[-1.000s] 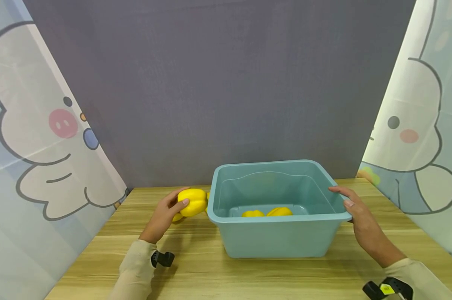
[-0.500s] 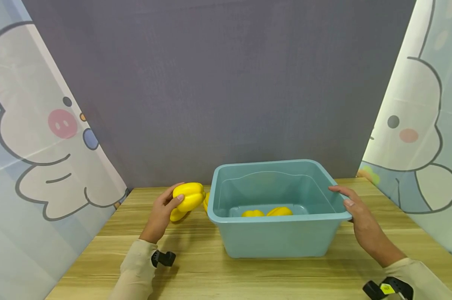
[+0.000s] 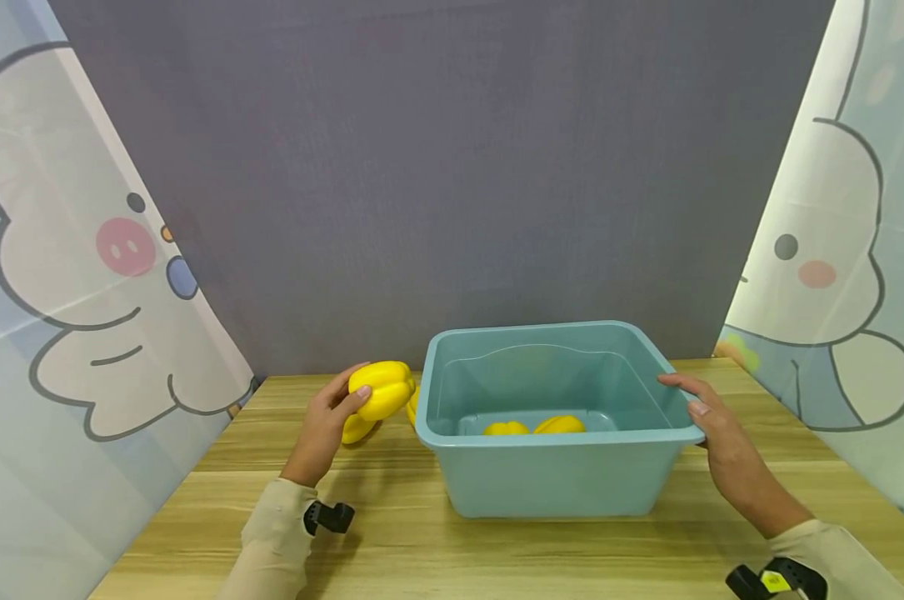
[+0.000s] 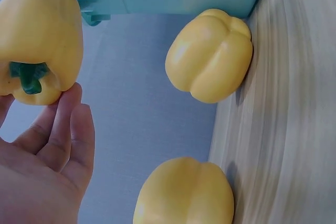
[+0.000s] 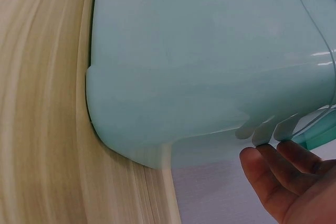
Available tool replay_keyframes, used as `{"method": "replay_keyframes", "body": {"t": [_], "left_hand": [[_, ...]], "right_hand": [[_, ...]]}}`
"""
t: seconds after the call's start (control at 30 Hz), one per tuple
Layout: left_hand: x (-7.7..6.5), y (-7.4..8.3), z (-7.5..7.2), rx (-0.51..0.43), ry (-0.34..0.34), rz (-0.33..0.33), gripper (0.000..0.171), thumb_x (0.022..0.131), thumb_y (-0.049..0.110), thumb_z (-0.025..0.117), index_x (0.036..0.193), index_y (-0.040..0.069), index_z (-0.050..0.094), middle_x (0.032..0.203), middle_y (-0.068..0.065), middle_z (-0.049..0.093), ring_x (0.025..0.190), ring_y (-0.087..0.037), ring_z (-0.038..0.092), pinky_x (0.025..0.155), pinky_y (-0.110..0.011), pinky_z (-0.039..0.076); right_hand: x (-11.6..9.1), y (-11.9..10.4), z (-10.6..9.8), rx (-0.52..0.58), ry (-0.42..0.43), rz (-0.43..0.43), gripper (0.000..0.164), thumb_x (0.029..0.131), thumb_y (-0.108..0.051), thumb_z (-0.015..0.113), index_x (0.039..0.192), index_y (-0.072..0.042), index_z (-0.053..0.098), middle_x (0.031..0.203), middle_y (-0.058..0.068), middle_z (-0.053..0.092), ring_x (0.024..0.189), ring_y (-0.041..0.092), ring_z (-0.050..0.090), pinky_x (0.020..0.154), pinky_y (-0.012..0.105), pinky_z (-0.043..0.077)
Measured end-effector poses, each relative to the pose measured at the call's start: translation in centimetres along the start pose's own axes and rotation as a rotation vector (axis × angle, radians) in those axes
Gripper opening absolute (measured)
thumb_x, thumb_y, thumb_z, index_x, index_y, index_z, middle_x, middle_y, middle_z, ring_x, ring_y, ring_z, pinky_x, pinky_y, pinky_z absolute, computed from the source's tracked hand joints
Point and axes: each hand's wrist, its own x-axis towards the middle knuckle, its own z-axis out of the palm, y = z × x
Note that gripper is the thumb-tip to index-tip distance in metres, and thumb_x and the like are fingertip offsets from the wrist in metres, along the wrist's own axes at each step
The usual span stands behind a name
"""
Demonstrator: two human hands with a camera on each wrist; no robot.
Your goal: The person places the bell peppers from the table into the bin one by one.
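My left hand (image 3: 320,429) holds a yellow bell pepper (image 3: 380,390) raised above the table, left of the blue-green plastic bin (image 3: 556,479). In the left wrist view its green stem (image 4: 30,80) faces the palm. Two more yellow peppers rest on the wood: one pepper (image 4: 212,59) by the bin's wall, another pepper (image 4: 184,192) nearer the wrist. Both are partly hidden in the head view. Inside the bin, the tops of two yellow peppers (image 3: 560,424) show over the front rim. My right hand (image 3: 729,450) grips the bin's right rim, fingertips (image 5: 252,158) under its outer edge.
The bin stands upright on the wooden table (image 3: 392,550). A grey panel (image 3: 452,183) rises behind the table's far edge. Curtains with cartoon animals hang at the left and right.
The left hand has lifted its pepper slightly and tilted it, drawing it back a little from the bin; more of the peppers beneath and behind now shows. The right hand stays on the rim.
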Motion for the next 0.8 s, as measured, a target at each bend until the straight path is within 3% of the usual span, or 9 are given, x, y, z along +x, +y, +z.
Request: {"method": "replay_keyframes", "body": {"t": [0.1, 0.33, 0.6, 0.8], "left_hand": [[0.0, 0.2, 0.0, -0.022, 0.009, -0.002, 0.047, 0.103, 0.034, 0.059, 0.147, 0.019, 0.052, 0.13, -0.014, 0.059, 0.103, -0.029, 0.065, 0.083, -0.047, 0.057], [0.0, 0.6, 0.1, -0.026, 0.042, 0.029, 0.041, 0.104, 0.033, 0.057, 0.142, 0.019, 0.056, 0.127, -0.01, 0.061, 0.104, -0.026, 0.063, 0.089, -0.031, 0.054], [0.0, 1.1, 0.4, -0.07, 0.018, 0.062, 0.042, 0.106, 0.029, 0.054, 0.144, 0.013, 0.053, 0.127, -0.015, 0.058, 0.101, -0.026, 0.064, 0.086, -0.036, 0.056], [0.1, 1.5, 0.6, -0.085, 0.026, 0.083, 0.041, 0.106, 0.026, 0.053, 0.144, 0.011, 0.052, 0.126, -0.014, 0.058, 0.1, -0.024, 0.064, 0.087, -0.033, 0.055]], "right_hand": [[0.0, 0.0, 0.0, 0.006, -0.002, 0.005, 0.047, 0.11, -0.021, 0.017, 0.149, -0.007, 0.04, 0.145, -0.01, 0.034, 0.11, 0.012, 0.045, 0.079, 0.026, 0.044], [-0.1, 0.3, 0.0, 0.022, 0.004, 0.008, 0.046, 0.11, -0.019, 0.018, 0.148, -0.007, 0.04, 0.145, -0.011, 0.033, 0.112, 0.011, 0.044, 0.079, 0.025, 0.043], [0.0, 0.3, 0.0, 0.025, 0.001, 0.003, 0.046, 0.11, -0.019, 0.018, 0.149, -0.008, 0.04, 0.145, -0.011, 0.033, 0.112, 0.011, 0.044, 0.079, 0.025, 0.043], [0.0, 0.1, 0.0, 0.028, -0.001, 0.015, 0.047, 0.11, -0.021, 0.017, 0.149, -0.007, 0.039, 0.146, -0.01, 0.033, 0.114, 0.012, 0.043, 0.08, 0.025, 0.043]]}}
